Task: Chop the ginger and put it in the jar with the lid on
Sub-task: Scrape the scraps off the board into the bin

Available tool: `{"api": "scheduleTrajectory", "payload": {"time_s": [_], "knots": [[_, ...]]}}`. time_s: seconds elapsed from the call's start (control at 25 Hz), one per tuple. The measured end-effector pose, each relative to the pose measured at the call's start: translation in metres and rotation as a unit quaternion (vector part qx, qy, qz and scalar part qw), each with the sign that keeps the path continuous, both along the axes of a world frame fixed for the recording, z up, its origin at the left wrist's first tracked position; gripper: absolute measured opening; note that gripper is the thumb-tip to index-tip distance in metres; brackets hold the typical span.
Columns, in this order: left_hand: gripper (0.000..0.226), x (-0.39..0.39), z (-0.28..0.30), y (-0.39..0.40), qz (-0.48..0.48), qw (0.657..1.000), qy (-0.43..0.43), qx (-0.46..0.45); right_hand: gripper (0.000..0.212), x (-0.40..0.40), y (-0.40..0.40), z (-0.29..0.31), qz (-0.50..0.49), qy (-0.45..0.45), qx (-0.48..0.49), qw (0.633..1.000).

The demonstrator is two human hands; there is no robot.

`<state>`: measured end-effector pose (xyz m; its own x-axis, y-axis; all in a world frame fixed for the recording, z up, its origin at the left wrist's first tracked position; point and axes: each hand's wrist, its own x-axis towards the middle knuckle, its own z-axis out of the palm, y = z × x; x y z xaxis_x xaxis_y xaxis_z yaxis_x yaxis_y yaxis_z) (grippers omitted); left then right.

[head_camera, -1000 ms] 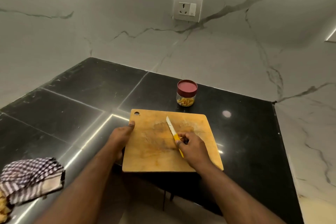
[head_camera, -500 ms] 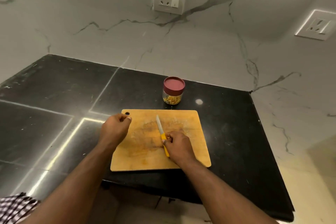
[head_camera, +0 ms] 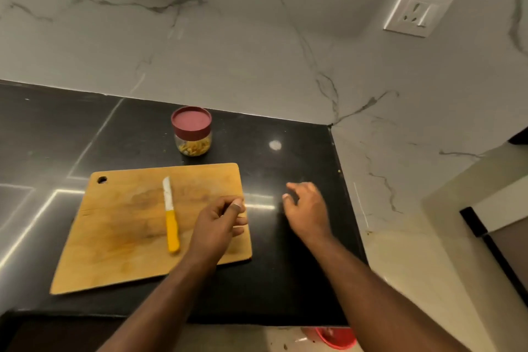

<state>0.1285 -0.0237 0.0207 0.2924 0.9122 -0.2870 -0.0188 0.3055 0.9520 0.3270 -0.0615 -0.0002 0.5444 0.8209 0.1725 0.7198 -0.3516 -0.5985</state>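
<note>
A small clear jar (head_camera: 193,146) with chopped ginger inside stands on the black counter, its dark red lid (head_camera: 191,122) on top. In front of it lies a wooden chopping board (head_camera: 123,226). A knife (head_camera: 170,216) with a yellow handle lies flat on the board, blade pointing away from me. My left hand (head_camera: 218,223) hovers over the board's right edge, fingers loosely curled and holding nothing. My right hand (head_camera: 307,210) hangs above the bare counter to the right of the board, fingers relaxed and empty. No ginger pieces show on the board.
The black counter (head_camera: 285,266) ends at marble walls behind and to the right. Two wall sockets (head_camera: 418,10) sit above. A red container (head_camera: 335,337) shows below the counter's front edge.
My right hand let go of the knife, which now lies on the board, and moved right onto the counter side. My left hand crossed from the board's left edge to its right edge. The view swung right.
</note>
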Motion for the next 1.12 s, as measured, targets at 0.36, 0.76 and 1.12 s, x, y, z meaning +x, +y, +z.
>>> {"api": "scheduleTrajectory", "payload": {"time_s": [0.36, 0.76, 1.12], "knots": [[0.024, 0.127, -0.017, -0.052, 0.032, 0.990, -0.074, -0.117, 0.081, 0.172, 0.014, -0.031, 0.033, -0.065, -0.186, 0.980], [0.025, 0.136, -0.018, -0.064, 0.117, 0.983, -0.087, -0.113, 0.054, 0.091, -0.046, -0.029, 0.315, -0.020, -0.076, 0.946], [0.029, 0.090, -0.021, -0.083, 0.189, 0.960, -0.116, -0.169, 0.034, 0.135, 0.022, -0.010, 0.153, 0.215, 0.015, 0.964]]}}
